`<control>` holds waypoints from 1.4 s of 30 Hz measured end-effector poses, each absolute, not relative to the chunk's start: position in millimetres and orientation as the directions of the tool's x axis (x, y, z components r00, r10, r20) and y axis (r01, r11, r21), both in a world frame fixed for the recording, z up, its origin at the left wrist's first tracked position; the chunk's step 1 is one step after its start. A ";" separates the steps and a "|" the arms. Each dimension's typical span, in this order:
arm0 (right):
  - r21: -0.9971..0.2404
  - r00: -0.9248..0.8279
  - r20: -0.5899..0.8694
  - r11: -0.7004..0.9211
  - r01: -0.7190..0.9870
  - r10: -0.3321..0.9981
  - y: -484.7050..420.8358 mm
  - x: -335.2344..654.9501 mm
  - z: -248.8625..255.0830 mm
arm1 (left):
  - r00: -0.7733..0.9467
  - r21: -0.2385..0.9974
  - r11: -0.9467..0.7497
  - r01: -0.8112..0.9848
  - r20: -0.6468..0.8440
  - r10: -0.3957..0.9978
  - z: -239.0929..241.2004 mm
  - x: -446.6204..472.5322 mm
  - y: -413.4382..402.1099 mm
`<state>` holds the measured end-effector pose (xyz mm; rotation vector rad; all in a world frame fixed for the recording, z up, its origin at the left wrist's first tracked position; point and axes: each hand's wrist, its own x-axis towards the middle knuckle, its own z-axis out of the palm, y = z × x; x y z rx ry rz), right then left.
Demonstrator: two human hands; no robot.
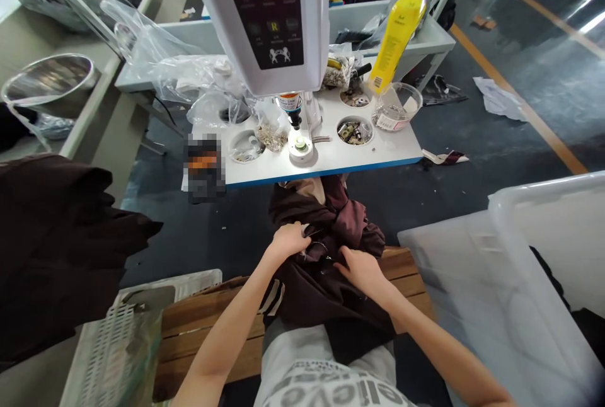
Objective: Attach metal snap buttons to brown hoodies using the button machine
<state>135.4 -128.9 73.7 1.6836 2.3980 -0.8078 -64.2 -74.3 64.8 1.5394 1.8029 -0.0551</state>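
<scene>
A dark brown garment (pixel 326 287) with maroon and beige parts lies bunched across my lap, below the front edge of the machine table. My left hand (pixel 289 240) is closed on a fold at its upper left, where a bit of white fabric shows by the fingers. On the other side, my right hand (pixel 362 268) pinches the cloth near a small shiny spot, with its fingertips partly sunk in the folds. Above the garment stands a white press machine (pixel 269 22) with a lit round lower die (pixel 300 145).
Metal fasteners fill a round well (pixel 354 131) in the table. Nearby stand a clear tub (pixel 396 108) and a yellow bottle (pixel 399 32). A translucent bin (pixel 454 268) is at right; dark cloth (pixel 57 249) and a white basket (pixel 108 344) are at left.
</scene>
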 end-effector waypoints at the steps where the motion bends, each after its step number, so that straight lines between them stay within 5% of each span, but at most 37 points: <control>1: -0.432 -0.423 -0.402 0.239 0.869 0.812 -131.3 135.9 80.9 | 0.039 0.459 0.262 0.849 -0.549 0.835 65.3 -64.6 -74.5; 4: -0.739 -0.614 -0.265 0.253 0.625 0.744 -141.3 120.1 116.0 | 0.141 0.719 0.311 0.622 -0.493 0.858 76.9 -64.6 -77.4; 6: -0.838 -0.670 -0.054 0.331 0.434 0.740 -144.4 106.7 141.2 | 0.188 0.886 0.405 0.224 -0.447 0.874 88.0 -67.5 -80.5; 9: -0.748 -0.523 0.166 0.452 0.485 0.836 -135.5 101.0 152.8 | 0.167 0.822 0.479 -0.307 -0.449 0.878 100.3 -81.7 -85.7; 12: -0.644 -0.434 0.073 0.375 0.667 0.898 -122.1 108.6 123.9 | 0.038 0.730 0.474 -0.492 -0.526 0.849 99.9 -101.8 -88.5; 16: -0.683 -0.603 -0.182 0.341 0.646 0.777 -122.4 110.2 76.2 | -0.091 0.775 0.450 -0.444 -0.538 0.838 85.7 -118.3 -85.7; 20: -0.608 -0.533 -0.071 0.387 0.693 0.843 -119.0 103.4 67.5 | -0.072 0.830 0.456 -0.322 -0.501 0.862 82.8 -129.9 -83.7; 24: -0.485 -0.524 0.078 0.491 0.723 0.848 -94.9 100.3 62.8 | 0.211 0.827 0.484 -0.286 -0.439 0.874 94.6 -145.2 -84.9; 28: -0.446 -0.437 0.017 0.398 0.802 0.899 -76.4 97.7 38.8 | 0.428 0.815 0.491 -0.306 -0.343 0.836 100.3 -154.8 -82.0; 32: -0.495 -0.470 -0.109 0.363 0.789 0.876 -85.0 105.1 56.1 | 0.369 0.803 0.445 -0.396 -0.304 0.878 96.8 -161.0 -76.5; 35: -0.550 -0.705 0.008 0.592 0.589 0.709 -116.1 105.4 116.3 | 0.192 0.836 0.413 -0.362 -0.366 0.910 95.0 -158.7 -69.8; 38: -0.606 -0.939 0.221 0.791 0.080 0.265 -151.4 82.5 173.3 | 0.031 0.862 0.383 -0.331 -0.396 0.918 97.1 -143.2 -59.5; 42: -0.688 -0.982 0.022 0.715 0.122 0.188 -171.1 30.6 170.7 | 0.067 0.916 0.358 -0.184 -0.352 0.934 104.5 -117.2 -47.4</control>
